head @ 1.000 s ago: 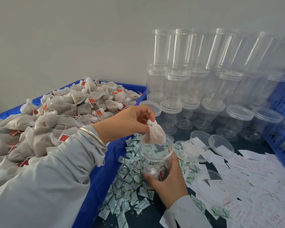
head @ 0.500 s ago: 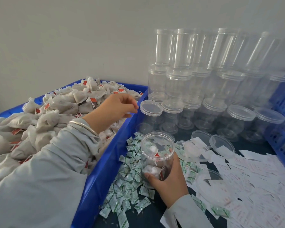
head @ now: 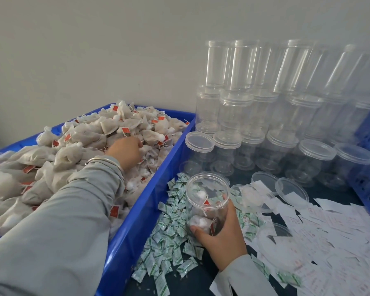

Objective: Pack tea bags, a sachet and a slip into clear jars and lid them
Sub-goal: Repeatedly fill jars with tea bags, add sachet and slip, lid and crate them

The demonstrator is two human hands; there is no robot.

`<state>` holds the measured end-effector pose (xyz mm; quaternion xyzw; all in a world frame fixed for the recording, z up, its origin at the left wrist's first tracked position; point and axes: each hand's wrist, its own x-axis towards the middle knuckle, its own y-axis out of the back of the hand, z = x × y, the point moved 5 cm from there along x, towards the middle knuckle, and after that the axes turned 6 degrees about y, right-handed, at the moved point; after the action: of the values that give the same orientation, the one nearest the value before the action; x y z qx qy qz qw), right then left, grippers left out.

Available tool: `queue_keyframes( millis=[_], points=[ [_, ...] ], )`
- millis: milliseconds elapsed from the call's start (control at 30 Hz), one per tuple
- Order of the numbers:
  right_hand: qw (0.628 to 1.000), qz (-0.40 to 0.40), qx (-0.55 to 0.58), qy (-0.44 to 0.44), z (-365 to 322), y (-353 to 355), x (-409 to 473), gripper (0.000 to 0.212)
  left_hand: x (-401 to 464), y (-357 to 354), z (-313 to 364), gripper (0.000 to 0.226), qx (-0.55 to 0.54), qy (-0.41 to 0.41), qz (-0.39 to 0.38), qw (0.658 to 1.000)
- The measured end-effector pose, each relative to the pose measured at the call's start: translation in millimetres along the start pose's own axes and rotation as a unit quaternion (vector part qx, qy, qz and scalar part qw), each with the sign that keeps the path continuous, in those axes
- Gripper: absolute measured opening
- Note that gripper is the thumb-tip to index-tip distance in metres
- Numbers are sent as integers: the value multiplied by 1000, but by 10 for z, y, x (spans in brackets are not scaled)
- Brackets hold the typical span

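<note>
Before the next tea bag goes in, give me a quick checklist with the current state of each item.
1. Open jar upright and unlidded: ok.
2. Right hand grips the jar low on its side: ok.
3. Left hand is at the tea bag pile in the blue bin: ok. Whether its fingers already hold a bag: cannot tell.
4. Room left in the jar: ok, a few bags inside and space above them.
5. Green sachets lie beside the jar: ok.
6. Paper slips and loose lids lie to the right: ok.
</note>
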<state>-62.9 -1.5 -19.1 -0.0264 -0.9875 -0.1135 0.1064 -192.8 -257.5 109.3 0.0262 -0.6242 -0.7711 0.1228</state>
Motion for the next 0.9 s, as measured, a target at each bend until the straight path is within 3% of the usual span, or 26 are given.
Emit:
queue_keyframes(
  millis=[167, 267, 400, 533, 667, 900],
  points=[
    [1000, -2, -5, -2, -38, 0, -2, 108, 94, -148, -28, 49, 102, -42, -22, 994],
    [1000, -3, -14, 3, -48, 10, -7, 109, 101, -134, -57, 42, 117, -21, -7, 993],
    [1000, -2, -17, 2, -54, 8, -7, 108, 85, -68, -51, 30, 40, 20, 14, 999],
    [1000, -2, -21, 3, -58, 10, -12, 107, 64, 27, -64, 39, -47, 55, 52, 996],
    [1000, -2, -17, 4, -71, 8, -12, 107, 52, 186, -36, 46, -59, 33, 101, 993],
    [1000, 3, -9, 7, -58, 9, -2, 104, -48, 338, 59, 56, -262, -26, 93, 960]
  ],
)
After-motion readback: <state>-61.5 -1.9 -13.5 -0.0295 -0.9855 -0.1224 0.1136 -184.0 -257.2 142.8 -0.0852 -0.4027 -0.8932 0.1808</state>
